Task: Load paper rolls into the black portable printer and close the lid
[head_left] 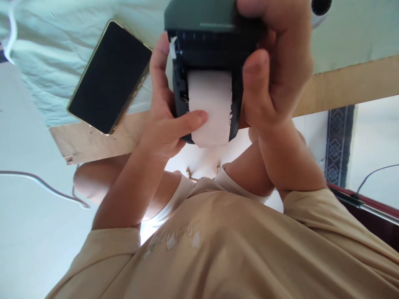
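Observation:
Between my hands is a black receipt printer, held up near the table's front edge with its cover raised. A strip of white paper with one ragged side lies over its front. My left hand wraps round the printer's left side, and its thumb presses on the paper. My right hand grips the right side and the cover, with the thumb along the printer's edge. The fingers behind the printer are hidden.
A tablet-like device with a dark screen lies left on the green cloth, partly over the wooden table edge. A white object with a dark round top stands at the upper right. Pale cables hang at the left.

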`<state>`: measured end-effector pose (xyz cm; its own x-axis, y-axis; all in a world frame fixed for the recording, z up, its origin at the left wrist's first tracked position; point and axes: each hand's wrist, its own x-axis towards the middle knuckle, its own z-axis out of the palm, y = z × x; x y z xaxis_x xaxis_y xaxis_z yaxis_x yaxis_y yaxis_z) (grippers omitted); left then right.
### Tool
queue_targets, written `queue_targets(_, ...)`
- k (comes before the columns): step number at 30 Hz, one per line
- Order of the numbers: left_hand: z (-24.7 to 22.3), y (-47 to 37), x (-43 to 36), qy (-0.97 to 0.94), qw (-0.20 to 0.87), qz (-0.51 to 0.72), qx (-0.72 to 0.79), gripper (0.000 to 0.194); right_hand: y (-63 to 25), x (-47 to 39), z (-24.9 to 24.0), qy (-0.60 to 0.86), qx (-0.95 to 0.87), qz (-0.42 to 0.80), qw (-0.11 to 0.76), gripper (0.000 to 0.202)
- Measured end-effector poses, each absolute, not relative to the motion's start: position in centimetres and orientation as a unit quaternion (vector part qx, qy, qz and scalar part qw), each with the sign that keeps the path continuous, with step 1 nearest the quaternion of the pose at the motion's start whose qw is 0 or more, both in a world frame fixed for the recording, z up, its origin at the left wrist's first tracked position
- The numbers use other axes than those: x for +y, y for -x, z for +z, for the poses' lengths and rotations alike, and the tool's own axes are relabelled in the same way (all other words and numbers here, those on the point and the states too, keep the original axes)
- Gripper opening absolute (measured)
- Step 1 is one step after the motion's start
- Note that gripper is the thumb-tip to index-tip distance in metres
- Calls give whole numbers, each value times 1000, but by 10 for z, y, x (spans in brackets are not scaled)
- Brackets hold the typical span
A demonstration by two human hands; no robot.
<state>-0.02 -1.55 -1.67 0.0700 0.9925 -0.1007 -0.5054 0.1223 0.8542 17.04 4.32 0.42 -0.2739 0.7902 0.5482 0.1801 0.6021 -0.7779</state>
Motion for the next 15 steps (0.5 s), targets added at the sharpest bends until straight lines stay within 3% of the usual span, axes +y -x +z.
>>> queue_targets(4, -15, -1, -15, -308, 646, 591, 372, 82, -168, 50, -7, 230, -781, 233, 532, 36)
queue_targets(11, -15, 0, -11, -341, 664, 583, 320, 69, -171, 56, -14, 199, -804, 275, 488, 44)
queue_targets(15, -16, -5, -9, -341, 657, 605, 293, 67, -168, 49, -7, 224, -775, 332, 489, 35)
